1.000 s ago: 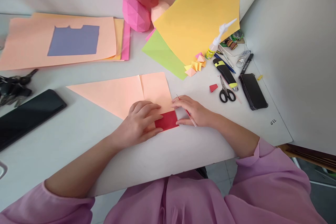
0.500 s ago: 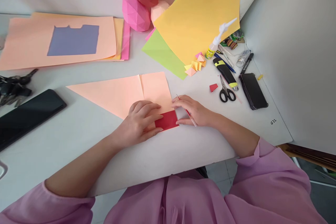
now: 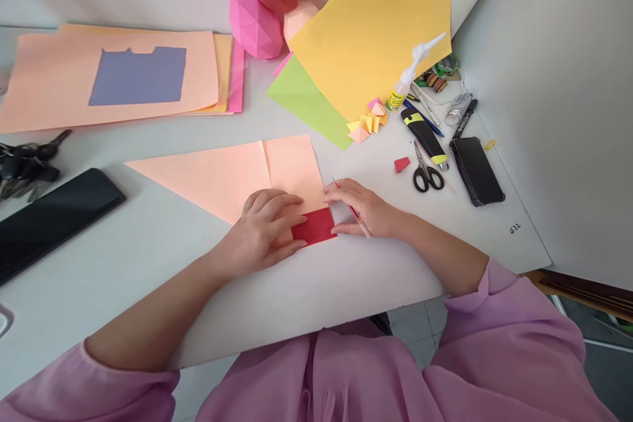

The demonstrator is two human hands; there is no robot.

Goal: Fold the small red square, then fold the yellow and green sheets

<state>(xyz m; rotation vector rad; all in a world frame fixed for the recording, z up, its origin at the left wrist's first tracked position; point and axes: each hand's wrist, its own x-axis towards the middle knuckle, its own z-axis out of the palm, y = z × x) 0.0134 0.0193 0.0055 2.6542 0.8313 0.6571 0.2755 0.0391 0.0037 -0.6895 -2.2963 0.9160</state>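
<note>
A red paper piece [image 3: 316, 227] lies over the lower edge of a folded peach sheet [image 3: 222, 171]. My left hand [image 3: 267, 227] rests on both, fingers spread, fingertips on the red piece's left part. At the right edge of the red piece is my right hand [image 3: 359, 210], holding a thin stick [image 3: 357, 216] with a reddish middle. The thumb touches the red piece's right edge, and the other fingertips are near the peach sheet's right edge.
Scissors [image 3: 428, 178], a cutter [image 3: 424, 137], a small red scrap [image 3: 402, 164] and a phone [image 3: 477, 171] lie right. A glue bottle [image 3: 399, 92] stands by a yellow sheet [image 3: 376, 26]. Keys [image 3: 30, 165] and a black device [image 3: 59, 217] are left.
</note>
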